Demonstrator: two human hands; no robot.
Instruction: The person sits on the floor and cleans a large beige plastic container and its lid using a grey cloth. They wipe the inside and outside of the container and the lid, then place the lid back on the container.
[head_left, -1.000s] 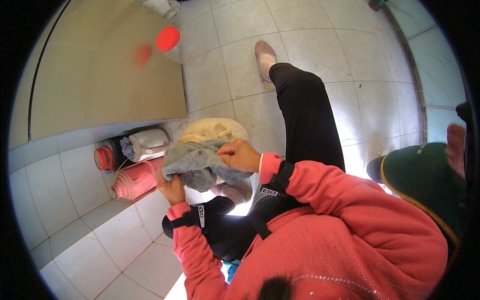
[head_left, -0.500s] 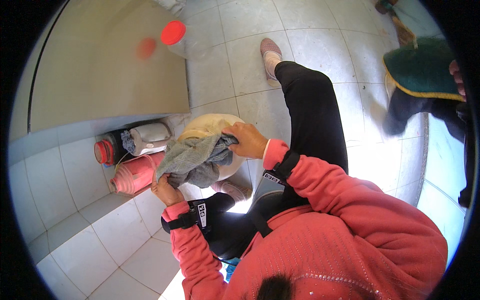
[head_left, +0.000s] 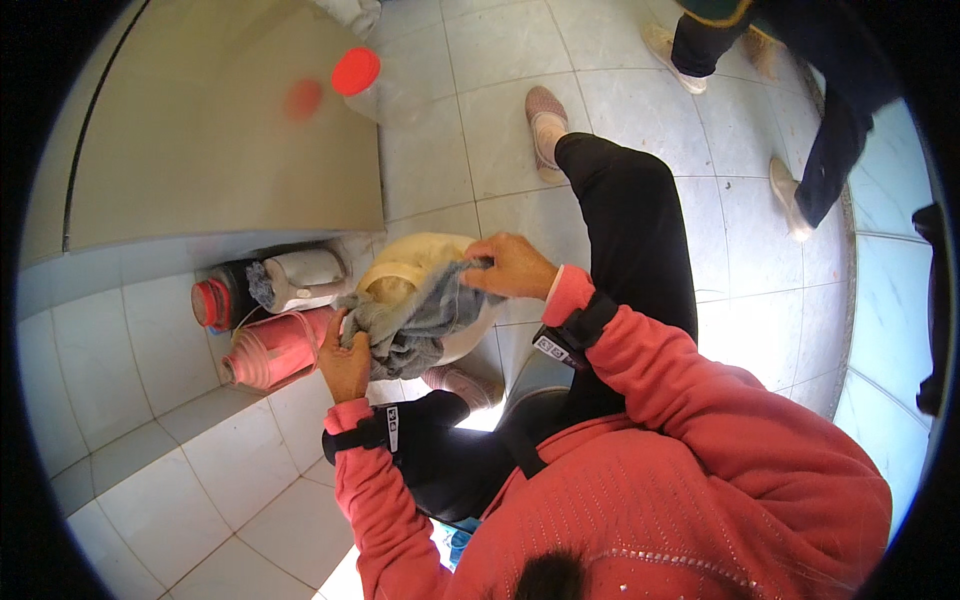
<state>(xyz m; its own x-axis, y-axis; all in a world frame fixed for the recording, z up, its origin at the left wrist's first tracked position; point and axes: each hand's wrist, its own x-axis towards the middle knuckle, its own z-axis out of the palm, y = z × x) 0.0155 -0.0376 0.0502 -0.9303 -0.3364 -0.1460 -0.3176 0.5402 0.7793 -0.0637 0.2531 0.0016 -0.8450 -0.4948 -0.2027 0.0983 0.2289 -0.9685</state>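
Grey cloth (head_left: pixel 432 312), bunched between my hands.
A pink flask (head_left: pixel 285 345) lies just left of my left hand (head_left: pixel 345 366), which meets the cloth's edge, fingers parted, grip unclear; my right hand (head_left: pixel 508 268) pinches the other end. Probably I'm arranging the folds; the next move likely calls for steady hold at both ends.

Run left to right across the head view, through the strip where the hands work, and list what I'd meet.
Pink flask-like container → left hand → grey cloth → right hand → wearer's outstretched black-trousered leg → another person's lower pale shoe.
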